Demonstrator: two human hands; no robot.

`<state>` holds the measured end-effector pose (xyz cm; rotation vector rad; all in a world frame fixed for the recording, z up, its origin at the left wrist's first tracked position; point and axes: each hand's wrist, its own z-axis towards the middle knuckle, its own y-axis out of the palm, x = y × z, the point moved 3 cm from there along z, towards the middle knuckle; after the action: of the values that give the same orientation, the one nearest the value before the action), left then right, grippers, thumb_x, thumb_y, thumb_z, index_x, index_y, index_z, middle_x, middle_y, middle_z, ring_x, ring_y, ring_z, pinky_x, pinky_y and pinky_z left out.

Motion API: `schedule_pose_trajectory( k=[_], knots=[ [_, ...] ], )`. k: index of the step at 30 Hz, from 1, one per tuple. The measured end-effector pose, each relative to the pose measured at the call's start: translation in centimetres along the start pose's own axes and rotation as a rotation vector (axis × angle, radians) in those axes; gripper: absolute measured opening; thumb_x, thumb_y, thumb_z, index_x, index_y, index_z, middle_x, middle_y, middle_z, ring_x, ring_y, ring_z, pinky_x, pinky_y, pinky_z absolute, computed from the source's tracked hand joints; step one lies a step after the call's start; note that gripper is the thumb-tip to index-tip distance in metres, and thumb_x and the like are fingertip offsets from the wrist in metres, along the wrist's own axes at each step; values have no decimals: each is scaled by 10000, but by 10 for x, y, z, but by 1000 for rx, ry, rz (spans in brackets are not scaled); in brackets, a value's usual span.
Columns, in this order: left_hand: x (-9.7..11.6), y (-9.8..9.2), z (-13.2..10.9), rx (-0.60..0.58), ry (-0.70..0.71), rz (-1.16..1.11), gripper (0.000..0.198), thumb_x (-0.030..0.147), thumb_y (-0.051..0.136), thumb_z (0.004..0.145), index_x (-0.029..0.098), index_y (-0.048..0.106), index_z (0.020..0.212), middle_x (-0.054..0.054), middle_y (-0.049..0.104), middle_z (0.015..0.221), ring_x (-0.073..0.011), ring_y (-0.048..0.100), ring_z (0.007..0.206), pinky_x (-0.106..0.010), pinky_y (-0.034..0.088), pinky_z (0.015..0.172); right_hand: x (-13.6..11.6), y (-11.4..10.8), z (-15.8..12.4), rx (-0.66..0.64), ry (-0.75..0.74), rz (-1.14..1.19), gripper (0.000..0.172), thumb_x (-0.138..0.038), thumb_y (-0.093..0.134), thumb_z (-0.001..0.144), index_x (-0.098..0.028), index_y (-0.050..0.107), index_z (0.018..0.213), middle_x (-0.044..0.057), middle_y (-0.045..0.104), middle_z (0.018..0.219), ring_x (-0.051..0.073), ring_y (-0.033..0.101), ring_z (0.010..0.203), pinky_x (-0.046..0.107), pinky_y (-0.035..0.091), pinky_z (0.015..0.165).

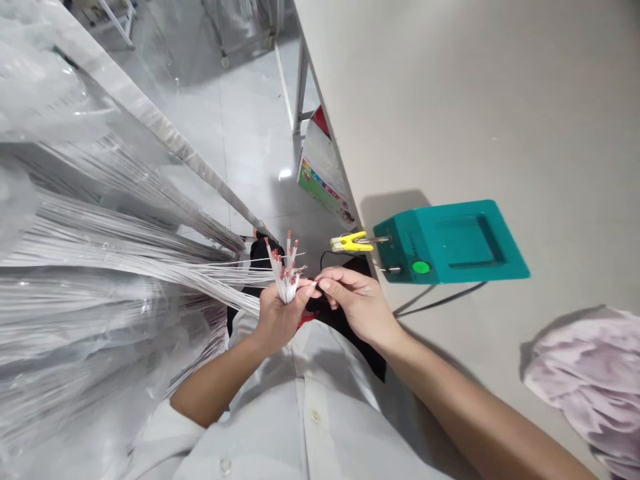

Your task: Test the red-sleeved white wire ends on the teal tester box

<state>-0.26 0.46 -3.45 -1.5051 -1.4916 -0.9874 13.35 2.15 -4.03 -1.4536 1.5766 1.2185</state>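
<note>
My left hand (284, 313) is closed around a bunch of white wires (287, 287), whose bare copper-coloured ends point up out of the fist. Thumb and forefinger of my right hand (353, 297) pinch the tip of one wire (315, 283), right beside the left fingertips. To the right of the hands, on the table, lies a teal device (450, 243) with a green button (421, 267). A yellow clip (351, 242) sits on a metal prong at its near side.
Long bundles of white wire (125, 250) hang over a plastic-wrapped rail (165, 133) on the left. The pale table (475, 100) fills the right side and carries a pinkish cloth (590, 380). A printed box (325, 173) stands below the table edge. Black cables (440, 300) trail from the device.
</note>
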Motion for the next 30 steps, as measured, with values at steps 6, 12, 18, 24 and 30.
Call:
schedule_pose_trajectory(
  k=[6, 12, 18, 24, 30],
  knots=[
    [-2, -2, -3, 36, 22, -19, 271, 408, 613, 773, 147, 687, 767, 1, 640, 631, -44, 394, 412, -215, 344, 448, 0, 2, -4, -25, 17, -51, 262, -412, 652, 730, -161, 586, 687, -33, 521, 530, 74, 438, 460, 221, 408, 450],
    [-2, -3, -1, 42, -20, -39, 292, 426, 631, 751, 141, 691, 776, -12, 657, 645, -41, 364, 391, -216, 316, 417, -6, -3, -4, 55, -71, -74, 228, -412, 605, 771, -187, 567, 763, -37, 508, 577, 86, 476, 477, 226, 443, 463],
    [-2, 2, 0, -61, 8, 32, 290, 420, 628, 749, 140, 683, 697, -3, 577, 539, -83, 454, 470, -218, 351, 464, -14, 0, -3, 38, -349, -305, 156, -331, 608, 786, -201, 631, 702, 32, 587, 751, 135, 586, 638, 280, 519, 585],
    [0, 5, -2, -26, 1, 14, 292, 420, 617, 751, 145, 648, 660, 25, 503, 468, -96, 470, 487, -228, 383, 500, -21, 2, -10, 131, -584, -614, 136, -203, 536, 822, -197, 605, 704, 45, 584, 728, 146, 576, 675, 261, 476, 564],
    [1, 1, -1, 71, -17, -9, 282, 412, 611, 758, 139, 661, 709, -16, 619, 614, -65, 432, 454, -225, 379, 484, -18, 0, -9, 116, -545, -601, 151, -219, 521, 829, -195, 549, 682, 30, 533, 722, 127, 526, 623, 249, 441, 519]
  ],
)
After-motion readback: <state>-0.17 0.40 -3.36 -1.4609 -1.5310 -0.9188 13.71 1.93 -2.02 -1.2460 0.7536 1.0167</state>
